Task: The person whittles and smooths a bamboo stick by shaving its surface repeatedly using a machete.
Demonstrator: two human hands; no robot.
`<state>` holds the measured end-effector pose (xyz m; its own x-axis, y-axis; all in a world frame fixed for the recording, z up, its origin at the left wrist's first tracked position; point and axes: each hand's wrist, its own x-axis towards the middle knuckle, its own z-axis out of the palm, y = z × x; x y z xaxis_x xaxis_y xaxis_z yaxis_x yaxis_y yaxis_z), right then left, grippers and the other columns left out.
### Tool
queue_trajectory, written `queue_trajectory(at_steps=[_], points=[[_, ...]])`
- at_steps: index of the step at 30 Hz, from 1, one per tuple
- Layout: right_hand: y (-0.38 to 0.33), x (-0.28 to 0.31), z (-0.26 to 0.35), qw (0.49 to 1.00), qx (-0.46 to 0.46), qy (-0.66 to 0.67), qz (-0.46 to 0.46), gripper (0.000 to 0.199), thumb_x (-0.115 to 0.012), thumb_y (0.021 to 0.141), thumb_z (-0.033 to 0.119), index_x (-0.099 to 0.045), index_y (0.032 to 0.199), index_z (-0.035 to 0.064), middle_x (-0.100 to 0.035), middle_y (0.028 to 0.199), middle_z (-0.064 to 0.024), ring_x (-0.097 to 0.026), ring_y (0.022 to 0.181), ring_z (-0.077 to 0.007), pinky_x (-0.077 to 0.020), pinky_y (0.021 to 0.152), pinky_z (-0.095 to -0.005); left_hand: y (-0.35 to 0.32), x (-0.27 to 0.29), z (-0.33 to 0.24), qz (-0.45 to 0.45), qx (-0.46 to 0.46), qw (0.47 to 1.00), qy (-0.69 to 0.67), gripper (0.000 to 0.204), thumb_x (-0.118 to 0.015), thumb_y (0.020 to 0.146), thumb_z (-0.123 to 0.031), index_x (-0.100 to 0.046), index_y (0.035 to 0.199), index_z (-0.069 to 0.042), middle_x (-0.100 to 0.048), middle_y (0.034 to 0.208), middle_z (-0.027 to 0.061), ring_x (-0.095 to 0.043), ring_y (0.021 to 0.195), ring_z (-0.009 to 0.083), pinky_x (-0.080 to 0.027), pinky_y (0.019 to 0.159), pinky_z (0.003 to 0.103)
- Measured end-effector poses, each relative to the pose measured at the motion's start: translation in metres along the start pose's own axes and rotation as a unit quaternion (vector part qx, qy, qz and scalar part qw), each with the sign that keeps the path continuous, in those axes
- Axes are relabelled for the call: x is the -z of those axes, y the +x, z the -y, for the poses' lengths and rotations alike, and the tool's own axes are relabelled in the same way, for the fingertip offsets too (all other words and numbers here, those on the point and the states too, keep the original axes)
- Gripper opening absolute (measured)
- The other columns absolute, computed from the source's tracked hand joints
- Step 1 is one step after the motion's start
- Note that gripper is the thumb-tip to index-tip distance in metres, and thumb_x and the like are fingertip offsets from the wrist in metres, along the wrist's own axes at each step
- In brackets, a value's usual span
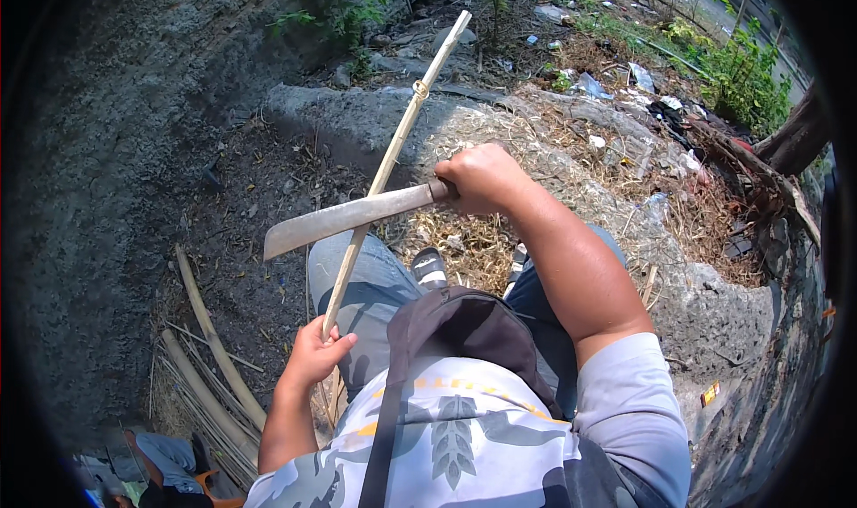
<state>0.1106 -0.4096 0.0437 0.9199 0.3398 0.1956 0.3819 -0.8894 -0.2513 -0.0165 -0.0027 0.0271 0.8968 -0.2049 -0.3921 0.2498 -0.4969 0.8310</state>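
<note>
My right hand (485, 179) is closed round the dark handle of a machete (353, 220). Its broad, worn blade points left and lies across a long pale bamboo strip (402, 137), over the strip's middle. My left hand (320, 352) grips the strip's lower end beside my left thigh. From there the strip slants up and away to the right, with a ring-like curl (420, 88) on its upper part. Whether the blade's edge bites into the strip I cannot tell.
Long bamboo pieces (219, 347) lie in a pile at my lower left. A rough wall (98, 178) rises on the left. Ahead are a stone ledge (357, 115), dry grass and scattered litter (641, 77). A tree trunk (799, 133) stands right. Another person's leg (170, 459) shows lower left.
</note>
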Motion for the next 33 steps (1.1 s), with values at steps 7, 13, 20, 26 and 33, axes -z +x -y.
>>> queue_trajectory(at_steps=[7, 13, 20, 26, 33], points=[[-0.012, -0.002, -0.062, 0.964, -0.227, 0.14, -0.004, 0.026, -0.077, 0.082, 0.029, -0.074, 0.102, 0.0138, -0.075, 0.097, -0.0159, -0.072, 0.095, -0.0357, -0.0571, 0.084, -0.0474, -0.009, 0.007, 0.0, -0.005, 0.019, 0.997, 0.07, 0.034, -0.084, 0.086, -0.017, -0.051, 0.08, -0.011, -0.05, 0.069, -0.009, -0.042, 0.061, 0.0005, -0.035, 0.053, 0.021], [-0.008, 0.012, -0.034, 0.974, -0.212, 0.069, 0.034, 0.029, -0.075, 0.085, 0.035, -0.073, 0.102, 0.0114, -0.075, 0.099, -0.0163, -0.071, 0.098, -0.037, -0.0565, 0.086, -0.0487, -0.018, 0.007, 0.027, -0.021, 0.02, 0.999, 0.022, 0.032, -0.083, 0.087, -0.017, -0.052, 0.082, -0.011, -0.049, 0.068, -0.0092, -0.041, 0.061, 0.0004, -0.034, 0.053, 0.021], [0.0, -0.007, -0.009, 0.998, -0.046, 0.04, -0.003, 0.021, -0.075, 0.078, 0.024, -0.066, 0.092, 0.0119, -0.072, 0.087, -0.0148, -0.071, 0.086, -0.0383, -0.0564, 0.076, -0.0501, -0.001, -0.01, 0.003, 0.001, -0.002, 1.0, 0.017, 0.031, -0.081, 0.088, -0.015, -0.051, 0.084, -0.011, -0.048, 0.07, -0.0098, -0.04, 0.062, 0.0003, -0.032, 0.052, 0.021], [0.0, 0.002, -0.019, 0.996, -0.024, -0.053, -0.061, 0.013, -0.072, 0.075, 0.019, -0.067, 0.085, 0.0137, -0.07, 0.08, -0.0111, -0.072, 0.08, -0.0347, -0.0574, 0.073, -0.0474, 0.003, -0.01, 0.003, -0.004, -0.023, 0.999, 0.032, 0.031, -0.081, 0.088, -0.015, -0.051, 0.083, -0.011, -0.049, 0.07, -0.0094, -0.041, 0.062, 0.0004, -0.033, 0.053, 0.021], [-0.024, 0.016, -0.073, 0.969, -0.208, 0.117, -0.069, 0.026, -0.076, 0.086, 0.031, -0.071, 0.1, 0.0096, -0.073, 0.093, -0.018, -0.07, 0.089, -0.0401, -0.0539, 0.077, -0.0487, -0.006, 0.012, 0.006, 0.002, -0.026, 0.997, 0.07, 0.033, -0.083, 0.087, -0.017, -0.051, 0.08, -0.01, -0.05, 0.071, -0.0088, -0.044, 0.064, 0.0013, -0.036, 0.054, 0.021]])
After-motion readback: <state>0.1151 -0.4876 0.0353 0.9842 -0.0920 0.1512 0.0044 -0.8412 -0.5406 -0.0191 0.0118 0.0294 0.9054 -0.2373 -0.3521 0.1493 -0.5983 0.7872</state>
